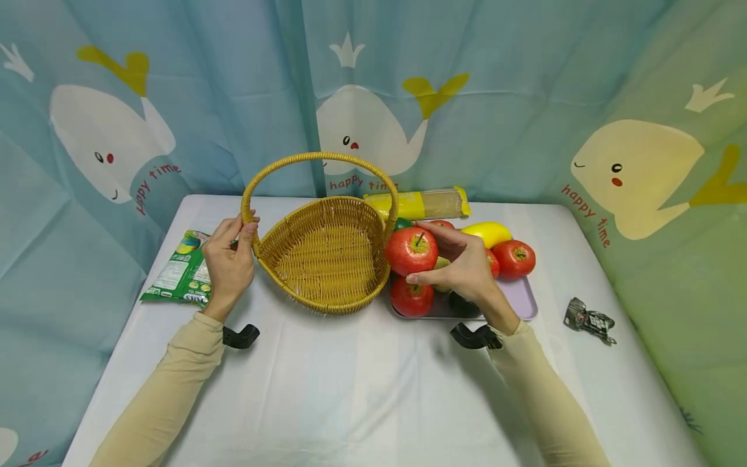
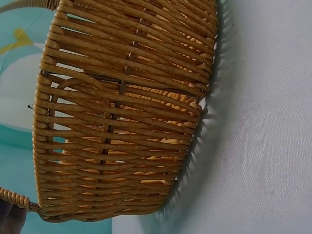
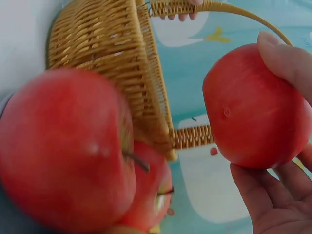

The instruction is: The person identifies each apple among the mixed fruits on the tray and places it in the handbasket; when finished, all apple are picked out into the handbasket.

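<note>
Spreading across the lower view, a white table [image 1: 327, 395] holds a basket [image 1: 338, 305], left of centre and bare inside: nothing seems loaded yet. To its right, a lilac tray [image 1: 524, 299] carries several fruits [image 1: 515, 259], so the work looks barely begun, with those remaining. The left hand [image 1: 229, 267] grips the handle [image 1: 320, 155] low on its left side; the right hand [image 1: 467, 266] pinches one lifted apple [image 1: 411, 251] above the tray's left end, near the basket.
</note>
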The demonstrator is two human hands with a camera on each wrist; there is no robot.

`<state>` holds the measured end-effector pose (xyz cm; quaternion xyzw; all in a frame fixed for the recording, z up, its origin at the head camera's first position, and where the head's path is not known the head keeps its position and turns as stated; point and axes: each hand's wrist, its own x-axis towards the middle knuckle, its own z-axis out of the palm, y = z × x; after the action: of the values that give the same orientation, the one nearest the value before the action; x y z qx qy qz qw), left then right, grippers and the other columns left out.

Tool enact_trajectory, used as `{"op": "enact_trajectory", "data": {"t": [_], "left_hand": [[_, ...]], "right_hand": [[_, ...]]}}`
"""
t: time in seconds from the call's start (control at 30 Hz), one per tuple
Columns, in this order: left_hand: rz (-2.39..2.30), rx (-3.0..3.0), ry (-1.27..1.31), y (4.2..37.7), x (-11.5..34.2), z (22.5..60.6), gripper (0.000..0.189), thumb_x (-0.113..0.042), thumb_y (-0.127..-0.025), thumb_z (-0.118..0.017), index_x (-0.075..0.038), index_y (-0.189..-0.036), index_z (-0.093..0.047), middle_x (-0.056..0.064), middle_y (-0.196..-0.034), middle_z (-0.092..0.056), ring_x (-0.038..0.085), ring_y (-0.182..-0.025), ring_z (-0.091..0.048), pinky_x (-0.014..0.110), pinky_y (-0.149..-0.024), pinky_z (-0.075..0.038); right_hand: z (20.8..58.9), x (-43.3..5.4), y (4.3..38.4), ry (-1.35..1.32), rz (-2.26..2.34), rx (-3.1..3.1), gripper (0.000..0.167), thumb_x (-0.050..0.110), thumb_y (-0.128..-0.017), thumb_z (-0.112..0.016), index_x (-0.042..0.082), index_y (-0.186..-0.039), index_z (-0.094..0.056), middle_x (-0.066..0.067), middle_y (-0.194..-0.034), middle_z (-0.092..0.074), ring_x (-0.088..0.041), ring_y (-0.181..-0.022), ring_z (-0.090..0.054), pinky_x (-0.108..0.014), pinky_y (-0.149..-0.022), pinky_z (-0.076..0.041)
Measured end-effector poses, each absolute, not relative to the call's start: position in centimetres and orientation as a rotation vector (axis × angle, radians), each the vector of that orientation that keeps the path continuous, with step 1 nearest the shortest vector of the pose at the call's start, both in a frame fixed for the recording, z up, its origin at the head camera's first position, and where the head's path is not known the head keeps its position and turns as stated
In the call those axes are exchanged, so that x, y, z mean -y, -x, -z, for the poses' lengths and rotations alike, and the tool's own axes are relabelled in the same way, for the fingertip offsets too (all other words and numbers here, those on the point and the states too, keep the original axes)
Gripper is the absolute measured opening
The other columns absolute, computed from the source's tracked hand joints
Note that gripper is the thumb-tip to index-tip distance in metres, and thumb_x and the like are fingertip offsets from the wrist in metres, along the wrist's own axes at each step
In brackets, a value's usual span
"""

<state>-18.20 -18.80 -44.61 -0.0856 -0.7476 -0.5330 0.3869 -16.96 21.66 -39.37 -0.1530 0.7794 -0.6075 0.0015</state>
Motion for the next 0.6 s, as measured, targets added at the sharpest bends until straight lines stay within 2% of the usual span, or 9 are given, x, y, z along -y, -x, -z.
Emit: {"op": "enact_trajectory", "data": {"t": [0.2,0.6], "left_hand": [[1.338,1.896,0.18,18.2,18.5,44.6,0.022,0.007,-0.099,-0.068,0.009,-0.119,-0.077,0.029,-0.102,-0.075,-0.009,-0.086,-0.061,0.002,-0.065,-0.046],[1.35,1.877,0.185,16.5,17.1,41.9,0.021,0.009,-0.099,-0.066,0.013,-0.117,-0.075,0.033,-0.1,-0.073,-0.011,-0.091,-0.062,0.001,-0.067,-0.047]], "right_hand": [[39.1,-19.9,17.7,0.466,1.994,-2.335,0.091,-0.005,-0.062,-0.1,0.014,-0.144,-0.068,-0.009,-0.138,-0.072,-0.018,-0.116,-0.073,-0.029,-0.1,-0.06],[38.3,-17.9,17.6,0.559,2.035,-2.312,0.084,-0.005,-0.063,-0.1,0.01,-0.14,-0.07,-0.006,-0.136,-0.074,-0.02,-0.116,-0.073,-0.031,-0.101,-0.06]]}}
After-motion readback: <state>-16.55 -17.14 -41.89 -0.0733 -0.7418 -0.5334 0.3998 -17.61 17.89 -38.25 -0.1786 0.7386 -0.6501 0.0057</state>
